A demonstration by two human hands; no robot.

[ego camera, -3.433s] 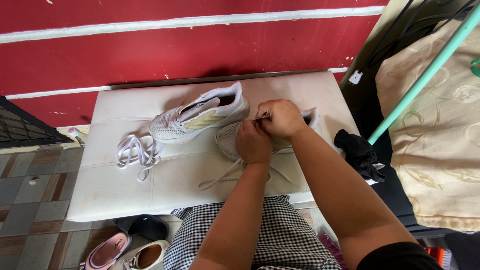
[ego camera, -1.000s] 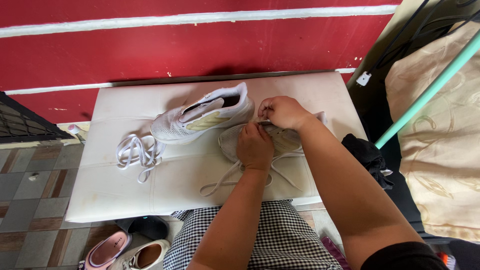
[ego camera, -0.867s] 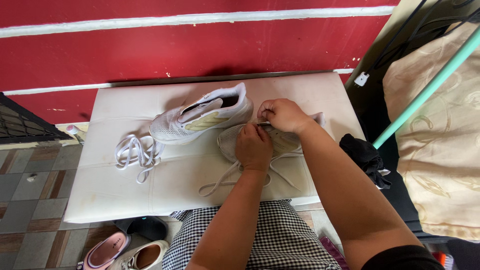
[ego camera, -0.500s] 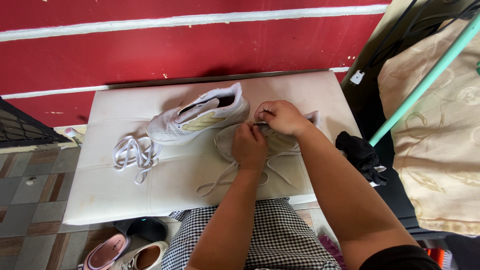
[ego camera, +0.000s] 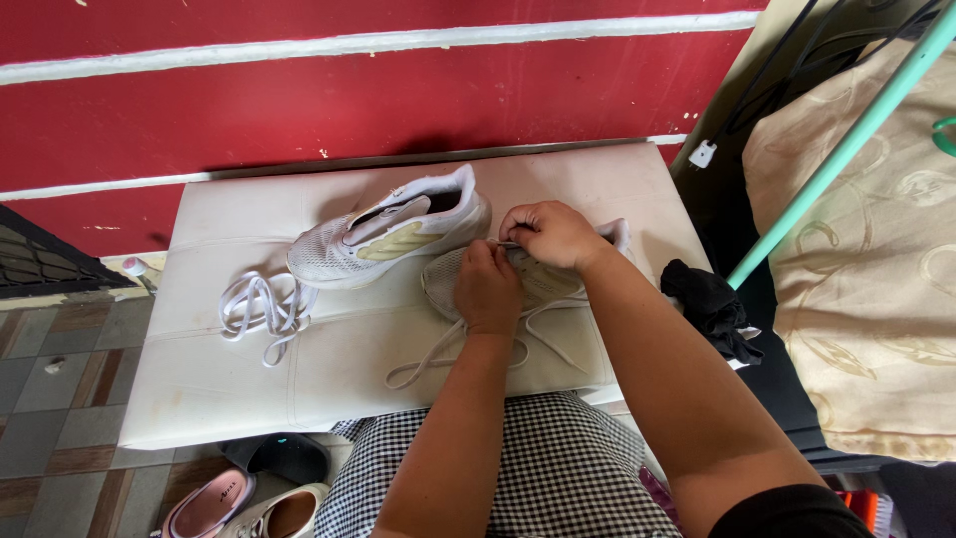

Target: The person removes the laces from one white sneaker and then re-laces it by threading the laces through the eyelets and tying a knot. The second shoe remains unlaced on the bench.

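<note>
Both my hands are on the near shoe [ego camera: 538, 284], which lies on the cushion [ego camera: 329, 384] close to its right edge and a little toward the front edge. My left hand [ego camera: 488, 289] is closed over the top of this shoe, the fingers curled and pinching the lace [ego camera: 438, 351] where it goes into the eyelets. My right hand [ego camera: 548, 234] is also closed, a loose fist just behind the left one, and it pinches the same lace at the tongue; the fingertips of the two hands almost touch. The free ends of this lace run down from under my left hand and lie loose on the cushion toward the front edge, one in a long curve, one straight to the right.

The second shoe [ego camera: 388, 239] stands just beside the first, nearer the back edge and around the middle of the cushion, its toe pointing left. It has no lace in it. A spare lace [ego camera: 261, 309] lies in a loose bundle near the left edge, apart from both shoes.

A black cloth [ego camera: 712, 309] lies just off the right edge. Below the front edge, on the floor, I see a pink slipper [ego camera: 204, 503] and a beige shoe [ego camera: 289, 510] beside my checkered lap [ego camera: 558, 468]
</note>
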